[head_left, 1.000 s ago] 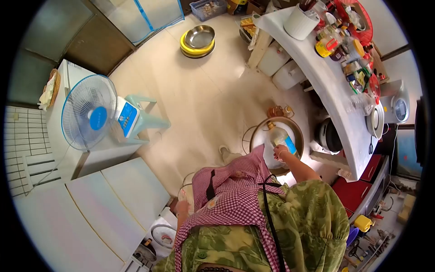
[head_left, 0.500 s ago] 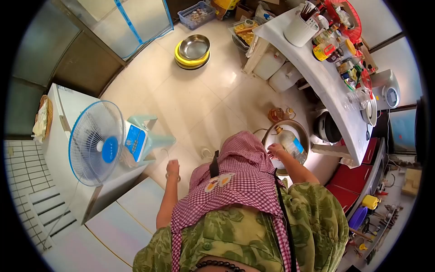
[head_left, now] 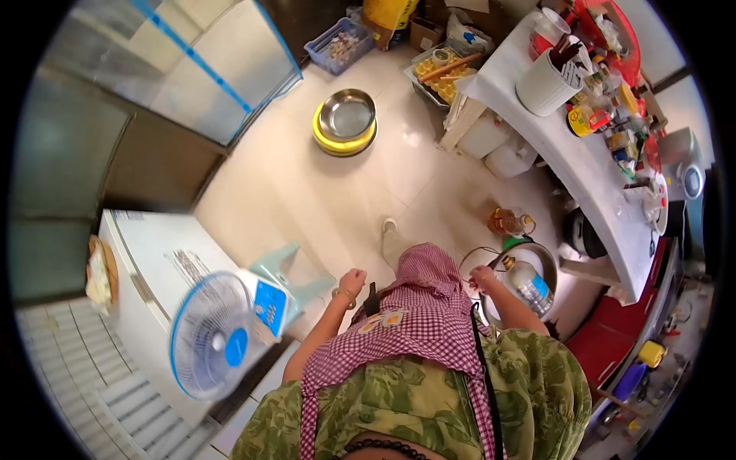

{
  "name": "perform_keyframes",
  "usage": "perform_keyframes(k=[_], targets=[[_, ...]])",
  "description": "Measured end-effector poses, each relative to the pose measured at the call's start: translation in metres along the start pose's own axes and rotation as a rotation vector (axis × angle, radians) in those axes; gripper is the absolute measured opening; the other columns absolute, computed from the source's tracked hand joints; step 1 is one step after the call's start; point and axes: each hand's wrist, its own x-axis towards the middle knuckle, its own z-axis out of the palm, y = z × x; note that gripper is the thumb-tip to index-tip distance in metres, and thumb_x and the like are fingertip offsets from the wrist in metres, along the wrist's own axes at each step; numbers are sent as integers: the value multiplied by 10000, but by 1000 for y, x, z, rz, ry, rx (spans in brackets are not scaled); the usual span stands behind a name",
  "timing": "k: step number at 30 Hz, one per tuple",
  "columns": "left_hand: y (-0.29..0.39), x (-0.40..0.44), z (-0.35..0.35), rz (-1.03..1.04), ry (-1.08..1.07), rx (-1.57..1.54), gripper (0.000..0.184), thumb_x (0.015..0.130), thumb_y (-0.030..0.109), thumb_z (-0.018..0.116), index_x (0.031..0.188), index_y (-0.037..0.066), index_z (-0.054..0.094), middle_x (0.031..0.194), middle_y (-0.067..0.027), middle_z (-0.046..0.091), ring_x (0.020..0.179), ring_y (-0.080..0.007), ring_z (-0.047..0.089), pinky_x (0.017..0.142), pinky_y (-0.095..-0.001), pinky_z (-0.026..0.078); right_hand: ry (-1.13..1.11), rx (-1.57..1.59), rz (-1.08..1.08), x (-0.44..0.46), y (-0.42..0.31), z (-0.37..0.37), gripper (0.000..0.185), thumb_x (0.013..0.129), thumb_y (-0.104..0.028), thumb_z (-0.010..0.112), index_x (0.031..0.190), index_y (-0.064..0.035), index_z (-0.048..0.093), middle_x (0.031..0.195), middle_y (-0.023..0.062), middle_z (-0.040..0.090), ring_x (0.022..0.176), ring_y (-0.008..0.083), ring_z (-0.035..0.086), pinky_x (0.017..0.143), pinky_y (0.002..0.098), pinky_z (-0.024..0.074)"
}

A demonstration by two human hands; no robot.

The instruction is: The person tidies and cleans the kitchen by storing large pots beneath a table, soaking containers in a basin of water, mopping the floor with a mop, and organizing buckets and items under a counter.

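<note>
My left hand (head_left: 353,281), with a bracelet at its wrist, hangs in the air beside the pale green stool (head_left: 295,280). Its fingers are curled closed and nothing shows in them. On the other side, my right hand (head_left: 481,277) hangs with loosely bent fingers near the left rim of a large round basin (head_left: 549,264). No held thing shows in it. A clear plastic bottle (head_left: 529,284) with a blue label lies tilted in the basin. Behind the basin stands a bottle of amber liquid (head_left: 504,221). A thin dark loop (head_left: 466,259) curves beside my right hand.
A fan (head_left: 213,335) and a white cabinet (head_left: 165,253) stand at the left. Stacked metal and yellow basins (head_left: 347,115) sit on the floor ahead. A curved counter (head_left: 529,126) crowded with jars and bottles runs along the right. A blue crate (head_left: 337,46) stands at the back.
My view has turned and shifted, and the room's things sit differently in it. Both hands have moved relative to the body; the right hand's fingers look more bent. A foot now shows ahead of the apron.
</note>
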Motion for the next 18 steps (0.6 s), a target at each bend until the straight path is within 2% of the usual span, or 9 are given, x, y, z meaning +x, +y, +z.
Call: perform_keyframes(k=[4,7,10,11,14,15,16,17,18], targets=[[15,41,-66,-110,-24,101,368,851,363,524,967,31,633,807,-132,676,767,-229,662,738,-359,495,-10,102,-80,25,-82,5,185,863,-141,523,1003,-26,561,725,129,621,501,224,588,414,362,485],[27,72,-121,-180,155,-127,345,863,330,526,977,21,631,792,-118,675,735,-204,662,718,-337,499,-62,176,-87,19,-138,3,202,862,-154,537,1012,-22,559,742,125,636,510,221,606,411,349,487],[28,81,-167,-137,291,-330,291,874,273,549,997,16,607,836,-63,646,716,-159,656,577,-260,494,-16,165,-85,35,-174,-5,196,860,-152,528,1002,-22,563,741,129,635,514,217,609,407,344,486],[26,82,-181,-160,308,-239,291,878,274,549,997,14,604,831,-63,647,707,-139,650,582,-244,496,26,206,-94,38,-181,-7,185,860,-156,513,980,-28,570,724,125,627,500,213,599,397,345,482],[-7,91,-219,-325,162,59,291,886,267,530,999,10,603,843,-76,654,772,-178,655,630,-317,519,72,285,-65,58,-188,-14,179,852,-155,518,980,-42,573,711,120,619,494,205,593,389,345,476],[-17,91,-231,-146,-44,603,282,882,259,522,1024,32,613,874,-96,661,820,-211,653,686,-366,520,87,283,-53,61,-188,-16,181,841,-154,534,992,-61,571,705,120,615,495,205,593,380,343,467],[-27,91,-243,114,-135,1136,281,878,250,513,1048,55,622,905,-115,667,868,-243,651,742,-416,520,105,316,-36,66,-187,-15,184,841,-159,538,997,-66,569,699,120,611,492,208,590,382,345,466],[-43,93,-249,235,-188,1272,278,875,251,511,1032,51,624,888,-119,666,846,-245,648,730,-415,516,126,336,-21,65,-183,-13,188,840,-164,541,1002,-72,568,693,119,608,488,212,588,383,347,466],[-53,100,-259,176,-211,1152,275,873,251,508,1016,47,625,872,-122,665,823,-246,644,719,-414,513,151,375,4,65,-178,-9,192,839,-169,545,1007,-77,566,687,119,604,485,215,585,385,349,465]])
